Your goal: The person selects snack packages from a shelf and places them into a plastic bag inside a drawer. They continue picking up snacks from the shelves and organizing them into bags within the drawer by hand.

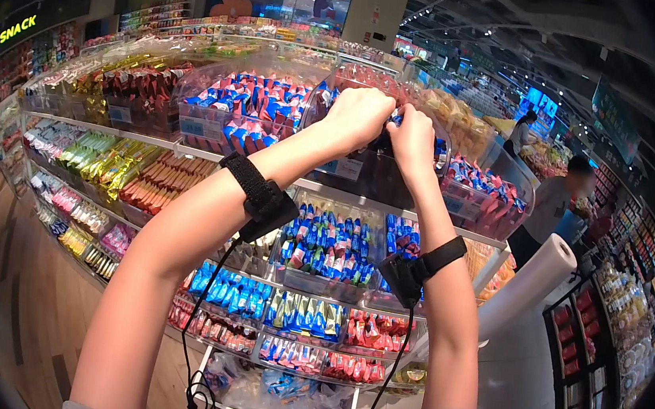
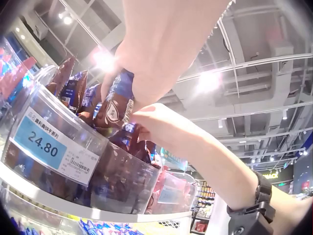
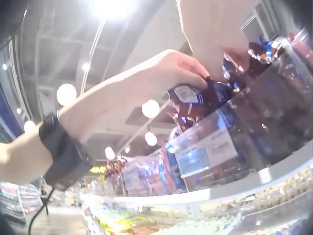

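Over the rim of a clear bin (image 2: 54, 139) filled with dark brown and blue packets, both hands are close together. The left hand (image 1: 361, 116) has its fingers curled round a brown packet with a blue top (image 2: 113, 100), which stands tilted above the bin edge. Just to its right, the right hand (image 1: 414, 138) pinches a dark shiny packet (image 3: 230, 73) with its fingertips. The bin's price label (image 2: 41, 146) reads 24.80. In the head view the hands cover most of the packets they hold.
Bins of blue and pink packets (image 1: 250, 101) flank this one, with gold wrappers further left. More shelves of packets (image 1: 328, 240) lie below. A white roll (image 1: 530, 286) stands at the right, with a person (image 1: 555, 204) behind it and a dark rack (image 1: 586, 359) beside it.
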A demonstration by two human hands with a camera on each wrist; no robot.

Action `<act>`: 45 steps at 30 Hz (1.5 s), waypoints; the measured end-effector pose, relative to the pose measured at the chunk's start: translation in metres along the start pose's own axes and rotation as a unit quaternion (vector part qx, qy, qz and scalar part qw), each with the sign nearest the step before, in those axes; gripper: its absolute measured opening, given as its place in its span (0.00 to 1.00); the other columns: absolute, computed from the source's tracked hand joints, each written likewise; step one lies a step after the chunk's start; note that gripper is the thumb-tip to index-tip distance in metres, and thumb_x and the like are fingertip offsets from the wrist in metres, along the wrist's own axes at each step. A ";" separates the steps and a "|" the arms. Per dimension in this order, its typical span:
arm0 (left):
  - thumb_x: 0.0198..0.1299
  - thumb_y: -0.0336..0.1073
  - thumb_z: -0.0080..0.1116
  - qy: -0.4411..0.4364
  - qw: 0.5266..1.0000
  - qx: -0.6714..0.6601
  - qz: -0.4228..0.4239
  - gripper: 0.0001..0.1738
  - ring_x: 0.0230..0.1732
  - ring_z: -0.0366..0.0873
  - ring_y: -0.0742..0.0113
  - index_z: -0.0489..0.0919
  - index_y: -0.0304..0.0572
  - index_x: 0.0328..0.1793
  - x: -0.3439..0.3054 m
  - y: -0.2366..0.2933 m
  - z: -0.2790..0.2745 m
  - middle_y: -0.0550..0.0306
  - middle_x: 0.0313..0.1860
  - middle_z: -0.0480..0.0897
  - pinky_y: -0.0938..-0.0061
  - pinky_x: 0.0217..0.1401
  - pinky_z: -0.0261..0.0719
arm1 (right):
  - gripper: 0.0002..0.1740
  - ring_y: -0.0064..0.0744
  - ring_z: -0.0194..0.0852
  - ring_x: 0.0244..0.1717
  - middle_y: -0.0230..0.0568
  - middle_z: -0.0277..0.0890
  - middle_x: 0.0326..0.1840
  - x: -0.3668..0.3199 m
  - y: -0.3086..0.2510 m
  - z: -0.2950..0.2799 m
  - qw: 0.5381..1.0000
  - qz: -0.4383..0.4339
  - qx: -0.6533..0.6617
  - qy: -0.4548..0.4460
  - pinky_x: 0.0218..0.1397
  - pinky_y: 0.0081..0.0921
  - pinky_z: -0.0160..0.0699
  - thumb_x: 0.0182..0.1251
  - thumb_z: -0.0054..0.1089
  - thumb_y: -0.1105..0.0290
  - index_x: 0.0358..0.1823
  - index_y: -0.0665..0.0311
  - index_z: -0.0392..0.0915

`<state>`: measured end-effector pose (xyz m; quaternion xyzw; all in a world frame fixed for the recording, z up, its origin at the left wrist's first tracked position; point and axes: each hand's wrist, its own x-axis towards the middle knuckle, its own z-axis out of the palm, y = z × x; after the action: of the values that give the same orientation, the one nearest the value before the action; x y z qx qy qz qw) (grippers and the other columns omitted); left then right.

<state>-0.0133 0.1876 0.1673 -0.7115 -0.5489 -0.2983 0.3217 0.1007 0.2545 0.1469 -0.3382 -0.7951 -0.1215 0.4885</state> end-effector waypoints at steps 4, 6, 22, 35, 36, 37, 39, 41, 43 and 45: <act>0.44 0.28 0.51 0.021 0.999 -0.028 0.027 0.06 0.36 0.77 0.47 0.74 0.38 0.31 -0.004 0.002 0.005 0.47 0.30 0.78 0.57 0.38 0.75 | 0.15 0.53 0.74 0.40 0.55 0.76 0.34 0.004 0.018 -0.016 0.989 -0.012 0.106 -0.106 0.44 0.43 0.70 0.59 0.52 0.61 0.30 0.64 0.83; 0.44 0.29 0.54 0.004 0.998 -0.058 0.027 0.08 0.39 0.77 0.48 0.73 0.38 0.33 -0.008 0.005 0.003 0.48 0.32 0.78 0.57 0.40 0.75 | 0.16 0.50 0.71 0.44 0.52 0.75 0.37 -0.003 0.017 -0.021 0.996 -0.067 0.001 -0.055 0.46 0.41 0.68 0.61 0.52 0.59 0.31 0.64 0.83; 0.48 0.40 0.63 -0.036 0.991 0.056 -0.120 0.25 0.39 0.79 0.51 0.73 0.51 0.54 -0.018 0.020 0.007 0.51 0.41 0.75 0.61 0.37 0.78 | 0.08 0.43 0.73 0.43 0.43 0.78 0.35 -0.011 0.064 -0.019 0.983 -0.032 0.181 -0.012 0.49 0.33 0.69 0.50 0.61 0.73 0.35 0.61 0.80; 0.49 0.39 0.65 0.046 0.977 -0.160 -0.136 0.25 0.35 0.74 0.63 0.72 0.46 0.54 -0.060 0.000 -0.075 0.51 0.41 0.74 0.72 0.41 0.74 | 0.27 0.38 0.66 0.60 0.38 0.69 0.59 -0.013 0.052 -0.032 0.973 -0.178 0.146 -0.031 0.63 0.36 0.57 0.54 0.62 0.51 0.55 0.51 0.73; 0.49 0.37 0.65 0.030 0.960 -0.216 -0.173 0.23 0.34 0.73 0.67 0.73 0.46 0.53 -0.073 0.006 -0.086 0.53 0.41 0.74 0.74 0.40 0.73 | 0.30 0.36 0.61 0.64 0.36 0.67 0.62 -0.011 0.056 -0.029 0.974 -0.175 0.129 -0.069 0.65 0.39 0.54 0.53 0.61 0.49 0.58 0.48 0.70; 0.50 0.36 0.64 0.014 0.940 -0.271 -0.208 0.21 0.33 0.72 0.71 0.74 0.45 0.52 -0.087 0.010 -0.093 0.55 0.40 0.74 0.77 0.38 0.73 | 0.29 0.36 0.61 0.63 0.36 0.67 0.61 -0.011 0.052 -0.031 0.974 -0.187 0.107 -0.067 0.65 0.38 0.54 0.54 0.60 0.50 0.58 0.48 0.70; 0.51 0.35 0.64 -0.016 0.939 -0.279 -0.199 0.19 0.31 0.70 0.77 0.75 0.44 0.50 -0.124 0.011 -0.088 0.59 0.41 0.74 0.80 0.37 0.72 | 0.28 0.36 0.62 0.63 0.36 0.69 0.60 -0.009 0.042 -0.034 0.973 -0.212 0.064 -0.062 0.65 0.35 0.54 0.56 0.59 0.51 0.59 0.47 0.70; 0.52 0.35 0.63 -0.074 0.925 -0.304 -0.215 0.18 0.32 0.71 0.76 0.76 0.43 0.49 -0.157 0.015 -0.087 0.58 0.44 0.75 0.80 0.37 0.72 | 0.25 0.37 0.64 0.60 0.37 0.71 0.57 -0.005 0.041 -0.027 0.970 -0.229 0.046 -0.062 0.63 0.34 0.56 0.57 0.58 0.52 0.57 0.48 0.71; 0.52 0.36 0.63 -0.103 0.916 -0.315 -0.228 0.17 0.34 0.72 0.75 0.76 0.42 0.48 -0.185 0.011 -0.080 0.58 0.44 0.75 0.79 0.38 0.73 | 0.23 0.37 0.66 0.57 0.38 0.73 0.53 -0.003 0.041 -0.022 0.973 -0.215 0.034 -0.077 0.61 0.34 0.57 0.58 0.57 0.54 0.55 0.49 0.73; 0.52 0.36 0.63 -0.115 0.893 -0.344 -0.266 0.17 0.37 0.74 0.73 0.77 0.41 0.47 -0.207 0.002 -0.072 0.58 0.44 0.76 0.79 0.40 0.74 | 0.20 0.37 0.68 0.53 0.38 0.75 0.49 0.000 0.041 -0.021 0.979 -0.173 0.026 -0.103 0.59 0.34 0.59 0.59 0.57 0.55 0.52 0.50 0.76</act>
<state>-0.0614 0.0089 0.0506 -0.6341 -0.6141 -0.4591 -0.1001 0.1422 0.2737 0.1522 -0.1931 -0.8905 -0.1477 0.3846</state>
